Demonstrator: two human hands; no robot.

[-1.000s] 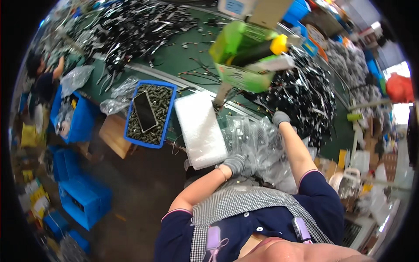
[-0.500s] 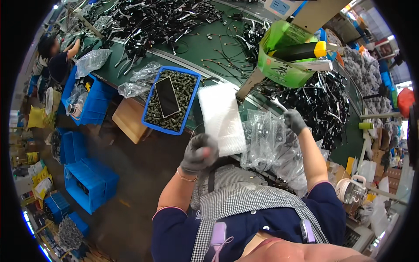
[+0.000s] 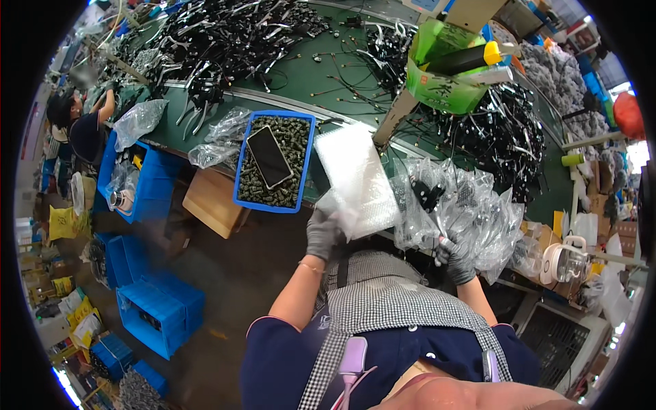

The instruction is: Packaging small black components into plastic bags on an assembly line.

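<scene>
A stack of white bubble wrap (image 3: 359, 181) lies at the table's near edge. At its lower left corner is my gloved left hand (image 3: 323, 232), its fingers closed on a lifted, blurred flap of the wrap. My gloved right hand (image 3: 456, 262) grips the silver handle of a brake lever (image 3: 429, 197), whose black end points away from me. The lever is over a heap of clear plastic bags (image 3: 471, 205) to the right of the wrap.
Left of the wrap, a blue tray (image 3: 268, 206) of small dark parts has a phone (image 3: 270, 157) lying on top. Piled levers (image 3: 232, 41) cover the far table. A green holder (image 3: 444, 89) with a yellow-black cutter stands right of centre. A co-worker (image 3: 82, 126) is at far left.
My right hand has come back toward me from the lever pile with a brake lever. The left hand has moved slightly right and onto the bubble wrap's corner, lifting a flap.
</scene>
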